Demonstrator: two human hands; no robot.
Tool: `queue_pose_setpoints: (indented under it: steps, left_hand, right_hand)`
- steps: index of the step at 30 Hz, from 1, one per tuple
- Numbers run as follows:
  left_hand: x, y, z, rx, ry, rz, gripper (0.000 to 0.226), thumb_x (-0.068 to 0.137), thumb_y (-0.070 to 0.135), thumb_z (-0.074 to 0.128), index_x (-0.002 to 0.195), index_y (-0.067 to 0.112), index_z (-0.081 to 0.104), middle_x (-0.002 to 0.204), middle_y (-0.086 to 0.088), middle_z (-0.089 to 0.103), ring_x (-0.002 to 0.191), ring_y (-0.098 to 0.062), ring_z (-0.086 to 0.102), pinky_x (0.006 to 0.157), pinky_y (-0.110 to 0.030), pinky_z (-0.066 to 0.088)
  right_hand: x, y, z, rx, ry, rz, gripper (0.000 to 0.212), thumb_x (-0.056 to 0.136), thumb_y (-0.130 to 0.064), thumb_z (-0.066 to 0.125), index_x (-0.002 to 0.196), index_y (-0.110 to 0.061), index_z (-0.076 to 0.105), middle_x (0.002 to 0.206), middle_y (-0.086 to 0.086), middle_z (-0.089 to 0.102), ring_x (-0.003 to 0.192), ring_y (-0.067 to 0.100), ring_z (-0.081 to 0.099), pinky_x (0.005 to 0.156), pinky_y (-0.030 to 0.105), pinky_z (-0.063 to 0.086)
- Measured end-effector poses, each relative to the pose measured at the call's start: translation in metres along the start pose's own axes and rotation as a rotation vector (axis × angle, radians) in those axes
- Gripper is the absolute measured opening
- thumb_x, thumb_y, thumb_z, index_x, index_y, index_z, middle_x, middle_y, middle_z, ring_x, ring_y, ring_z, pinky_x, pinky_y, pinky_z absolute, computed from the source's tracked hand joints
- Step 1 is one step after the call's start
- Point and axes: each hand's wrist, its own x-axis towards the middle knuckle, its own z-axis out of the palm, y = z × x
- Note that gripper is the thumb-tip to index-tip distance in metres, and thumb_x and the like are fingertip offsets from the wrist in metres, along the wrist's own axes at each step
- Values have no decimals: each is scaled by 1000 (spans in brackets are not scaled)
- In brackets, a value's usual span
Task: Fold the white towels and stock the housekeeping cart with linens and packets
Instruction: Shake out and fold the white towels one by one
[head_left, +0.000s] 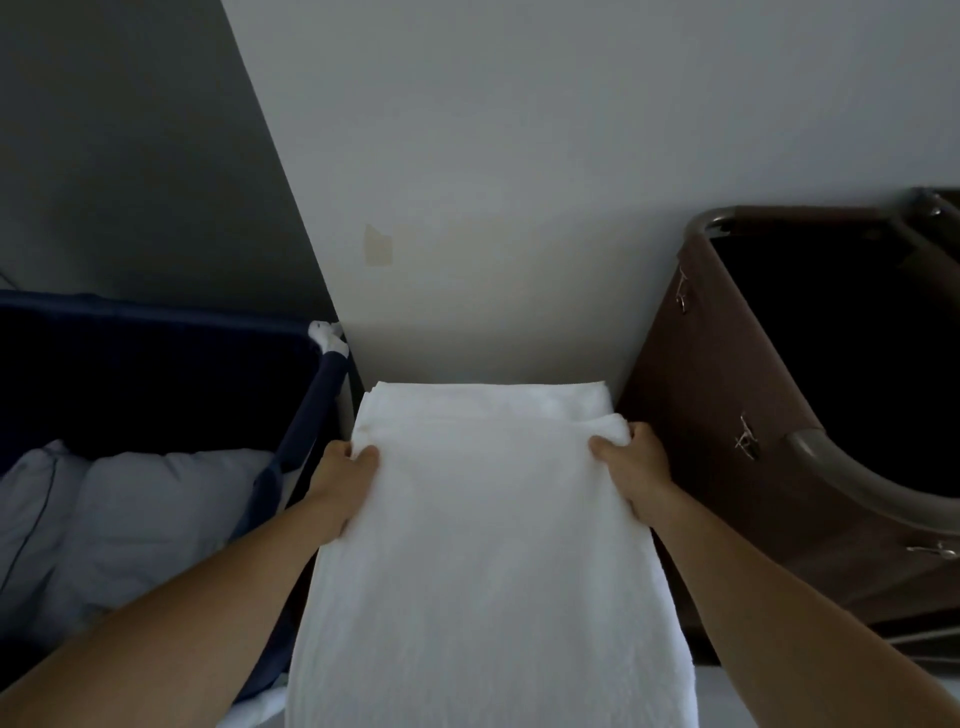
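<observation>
- The left hand (345, 478) and right hand (631, 467) each gripped one side of the white towel (488, 561). It lay center-bottom of the frame, with another folded layer showing past its far edge.
- Risk, imo: one hand pulling harder would've skewed the fold, and the loose near end looked like it could slide off.
- Tight spot: blue hamper (317, 395) just beside it mid-left, brown bin (727, 374) at right, wall (519, 208) close behind. The only real room was up and back toward the person.

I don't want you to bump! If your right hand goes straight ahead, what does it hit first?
Probably the folded far end of the white towel that the right hand grips, then the wall; depth unclear.
</observation>
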Motion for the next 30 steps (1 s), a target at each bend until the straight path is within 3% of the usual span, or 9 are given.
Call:
queue_pose_setpoints:
  steps: [4, 9, 12, 15, 22, 24, 27, 28, 30]
  left_hand:
    - [-16, -12, -14, -43, -48, 99, 55, 94, 33, 60, 141, 12, 38, 121, -6, 60, 97, -22, 62, 78, -37, 52]
    - [-66, -69, -29, -77, -69, 146, 60, 88, 43, 70, 133, 9, 49, 121, -6, 62, 101, -21, 63, 81, -35, 54]
    - [-100, -108, -32, -118, -140, 63, 56, 85, 49, 71, 125, 12, 55, 112, -3, 66, 94, -18, 65, 67, -28, 51]
    - [-124, -135, -32, -215, -240, -49, 65, 85, 54, 70, 129, 9, 55, 112, -4, 69, 97, -22, 67, 78, -37, 55]
    - [-159, -153, -35, -148, -235, -176, 73, 85, 64, 63, 128, 7, 49, 117, -8, 62, 102, -30, 62, 91, -46, 54]
    - [-170, -154, -36, -86, -216, -216, 71, 86, 66, 60, 121, 4, 54, 107, -10, 63, 88, -29, 61, 71, -34, 55]
    - [-177, -154, -42, -89, -215, -212, 59, 86, 61, 65, 106, 5, 62, 87, -6, 65, 64, -20, 58, 43, -20, 41]
    - [-174, -151, -45, -136, -237, -195, 52, 85, 55, 70, 103, 6, 65, 85, -5, 67, 64, -19, 61, 44, -20, 44]
    - [-169, -144, -53, -283, -319, -186, 45, 82, 44, 77, 105, 6, 68, 92, -8, 74, 82, -25, 70, 64, -30, 56]
  right_hand:
    - [-23, 1, -7, -35, 17, -103, 57, 85, -26, 74, 134, -10, 51, 124, 7, 60, 106, 24, 59, 95, 42, 50]
    - [-92, 34, -30, -179, -42, -80, 66, 87, -48, 68, 143, -19, 46, 124, -4, 58, 108, 21, 58, 88, 35, 45]
    - [-133, 62, -41, -199, -55, -3, 62, 86, -51, 67, 139, -22, 50, 122, -2, 62, 105, 22, 60, 92, 40, 49]
    - [-166, 83, -45, -160, -81, 73, 65, 85, -54, 67, 139, -24, 47, 119, -3, 61, 106, 24, 60, 95, 44, 49]
    - [-214, 109, -48, -180, 19, 152, 71, 83, -57, 68, 136, -15, 49, 121, 4, 59, 106, 29, 57, 92, 45, 50]
    - [-219, 107, -49, -185, 44, 198, 73, 82, -59, 69, 133, -11, 50, 119, 8, 60, 104, 30, 58, 86, 42, 51]
    - [-221, 100, -51, -147, 30, 241, 73, 78, -57, 74, 127, -7, 52, 113, 7, 60, 102, 29, 59, 83, 40, 49]
    - [-220, 98, -52, -129, 14, 241, 71, 77, -56, 76, 124, -7, 54, 111, 7, 61, 101, 29, 59, 84, 40, 51]
    - [-215, 95, -56, -80, -31, 244, 66, 75, -55, 79, 117, -9, 59, 107, 6, 63, 97, 28, 62, 86, 42, 54]
